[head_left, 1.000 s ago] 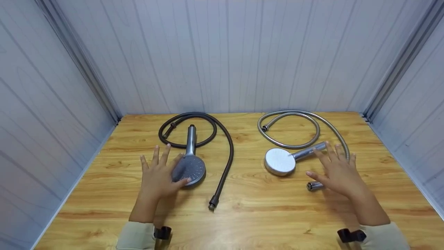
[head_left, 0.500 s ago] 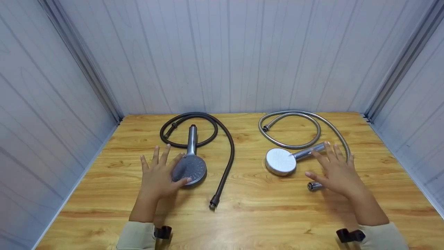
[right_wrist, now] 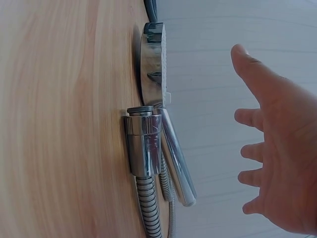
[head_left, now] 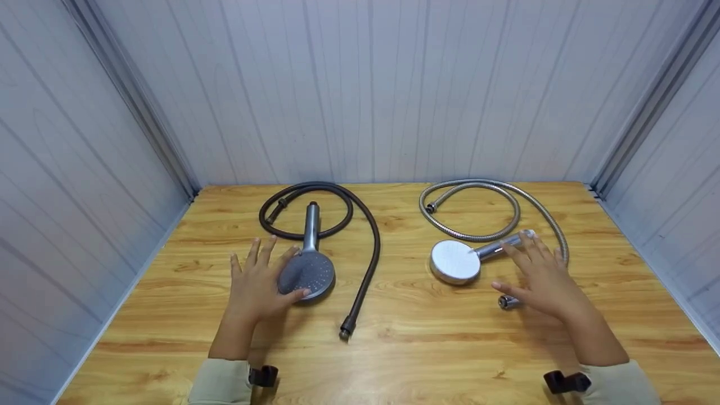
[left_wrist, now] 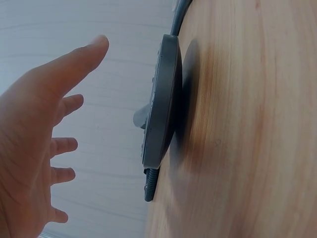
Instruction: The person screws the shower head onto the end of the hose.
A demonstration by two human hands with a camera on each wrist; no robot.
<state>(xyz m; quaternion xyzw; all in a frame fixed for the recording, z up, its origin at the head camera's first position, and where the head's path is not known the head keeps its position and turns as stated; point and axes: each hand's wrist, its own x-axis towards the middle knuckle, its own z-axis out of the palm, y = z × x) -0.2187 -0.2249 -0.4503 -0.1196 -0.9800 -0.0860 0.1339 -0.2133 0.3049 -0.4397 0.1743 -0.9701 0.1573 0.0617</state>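
My left hand (head_left: 256,287) hovers with spread fingers above the grey shower head (head_left: 315,273), overlapping its left side in the head view. In the left wrist view a gap shows between that hand and the grey shower head (left_wrist: 163,101). My right hand (head_left: 545,281), fingers also spread, is held over the handle end of the chrome shower head (head_left: 454,260), whose pale round face points up. The right wrist view shows it apart from the chrome handle (right_wrist: 176,158). Below the right hand lies the silver hose's end fitting (right_wrist: 143,144), partly hidden in the head view.
A dark shower hose (head_left: 374,242) loops behind the grey shower head, its end fitting (head_left: 347,327) toward the front. The silver metal hose (head_left: 489,183) coils behind the chrome one. Pale panel walls (head_left: 365,90) enclose the wooden table (head_left: 405,360) at the back and sides.
My right hand has shifted slightly left. The left hand stays almost in place, and the shower heads and hoses lie as before.
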